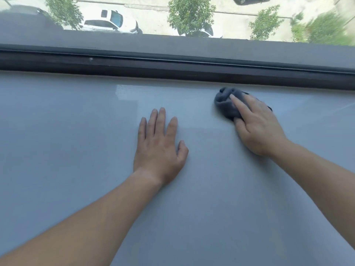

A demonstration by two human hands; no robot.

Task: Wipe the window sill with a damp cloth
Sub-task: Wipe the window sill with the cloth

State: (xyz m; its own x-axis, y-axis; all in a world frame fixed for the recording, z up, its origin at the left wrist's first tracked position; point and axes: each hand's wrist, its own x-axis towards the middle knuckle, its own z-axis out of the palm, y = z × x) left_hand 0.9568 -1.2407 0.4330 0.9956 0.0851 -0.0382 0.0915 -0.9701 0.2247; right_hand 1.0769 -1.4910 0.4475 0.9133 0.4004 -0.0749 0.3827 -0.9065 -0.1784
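Observation:
A wide, smooth grey-blue window sill (76, 143) fills most of the view. A bunched dark grey cloth (224, 103) lies on it at the far right, close to the window frame. My right hand (257, 127) holds the cloth against the sill, the index finger stretched over the top and the thumb tucked at its near side. My left hand (159, 148) rests flat on the sill left of the cloth, fingers straight and slightly spread, holding nothing.
A dark window frame (172, 64) with a rail runs across the far edge of the sill. Through the glass, far below, are parked cars (111, 22) and trees (190, 14). A shiny patch (124, 93) marks the sill near the frame.

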